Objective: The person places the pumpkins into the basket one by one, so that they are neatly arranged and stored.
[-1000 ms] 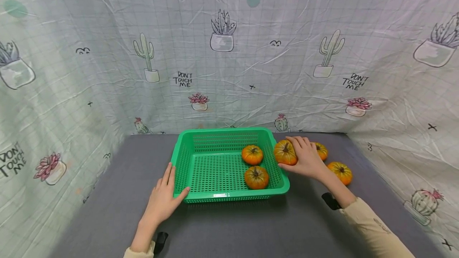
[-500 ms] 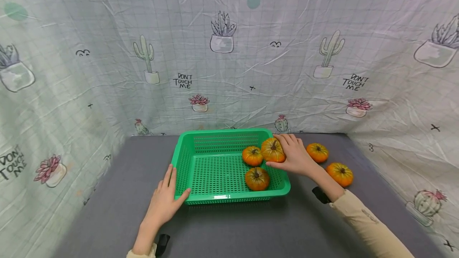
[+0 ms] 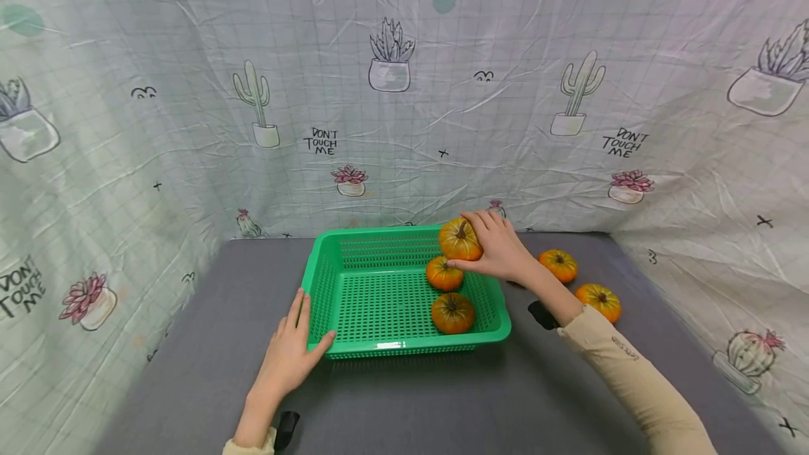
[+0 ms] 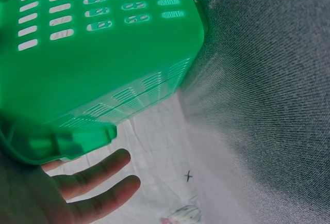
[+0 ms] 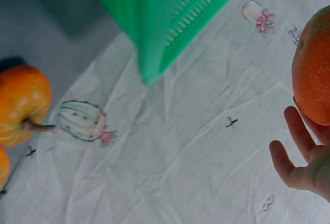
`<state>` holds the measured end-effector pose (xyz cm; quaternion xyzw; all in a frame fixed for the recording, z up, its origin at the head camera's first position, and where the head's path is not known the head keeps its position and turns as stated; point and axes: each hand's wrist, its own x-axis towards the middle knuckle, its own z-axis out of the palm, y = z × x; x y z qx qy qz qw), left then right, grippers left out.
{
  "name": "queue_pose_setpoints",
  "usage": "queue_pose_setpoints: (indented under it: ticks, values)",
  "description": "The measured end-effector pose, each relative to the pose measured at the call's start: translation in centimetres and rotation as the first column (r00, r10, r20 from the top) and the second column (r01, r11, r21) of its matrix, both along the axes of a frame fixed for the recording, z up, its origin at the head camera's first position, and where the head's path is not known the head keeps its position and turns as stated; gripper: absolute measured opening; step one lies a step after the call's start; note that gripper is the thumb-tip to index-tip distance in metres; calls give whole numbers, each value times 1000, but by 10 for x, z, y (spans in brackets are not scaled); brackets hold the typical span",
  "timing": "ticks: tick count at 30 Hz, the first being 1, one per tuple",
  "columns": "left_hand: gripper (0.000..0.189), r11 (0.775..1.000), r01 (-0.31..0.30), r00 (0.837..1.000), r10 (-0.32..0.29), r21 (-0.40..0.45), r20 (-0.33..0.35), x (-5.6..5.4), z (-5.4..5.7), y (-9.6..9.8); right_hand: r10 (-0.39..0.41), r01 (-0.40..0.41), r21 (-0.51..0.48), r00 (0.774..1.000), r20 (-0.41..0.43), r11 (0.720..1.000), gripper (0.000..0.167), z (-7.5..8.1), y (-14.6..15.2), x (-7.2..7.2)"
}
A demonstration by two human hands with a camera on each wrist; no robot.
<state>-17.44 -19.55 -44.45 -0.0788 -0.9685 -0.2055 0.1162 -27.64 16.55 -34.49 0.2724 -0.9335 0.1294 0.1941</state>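
The right hand [image 3: 499, 251] has a striped orange pumpkin [image 3: 461, 239] pinched between thumb and fingers, lifted above the far right part of the green basket [image 3: 436, 345]; across from it, the left hand [image 3: 287, 353] lies against the basket's side, fingers nearly straight and a little spread, thumb over the near rim, with no pumpkin in it; the basket sits on the grey table [image 3: 404, 406], between the two hands; inside, right by the right thumb, is a bright pumpkin [image 3: 442, 276], and closer to the person, well to the right of the left hand, a darker pumpkin [image 3: 453, 313]; out past the right hand, to its right, I see a farther pumpkin [image 3: 559, 265] and a nearer pumpkin [image 3: 598, 302], the latter just beside the beige sleeve [image 3: 632, 367]; by my reckoning two are in, one is held and not yet set down, and at least two are left outside; whether the right arm hides any more, I can't tell from here
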Motion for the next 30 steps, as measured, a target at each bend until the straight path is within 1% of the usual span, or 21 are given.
queue_pose_setpoints:
  ticks: [5, 9, 14, 19, 24, 30]
  values:
    - [83, 1000, 5, 1000, -5, -1, 7, -1, 1, -1, -3, 2, 14, 999, 43, 1000, 84, 11, -18, -6]
    - [82, 1000, 9, 1000, -9, -2, 4, -1, 2, 0, 15, -16, 24, 999, 49, 1000, 85, 17, -33, -9]
    - [82, 1000, 8, 1000, -8, -4, 12, 0, 2, 0, 39, -39, 6, 997, 59, 999, 84, 20, -49, -15]
    - [81, 1000, 11, 1000, -11, 7, 6, 0, 3, -1, 51, -51, -8, 997, 50, 999, 82, 21, -69, -20]
    - [80, 1000, 12, 1000, -12, 16, 6, 0, 3, 0, 57, -55, -46, 998, 38, 997, 81, 16, -88, -24]
    - [80, 1000, 13, 1000, -13, 18, 10, 0, 3, 1, 27, -20, -104, 997, 66, 994, 81, -1, -101, -32]
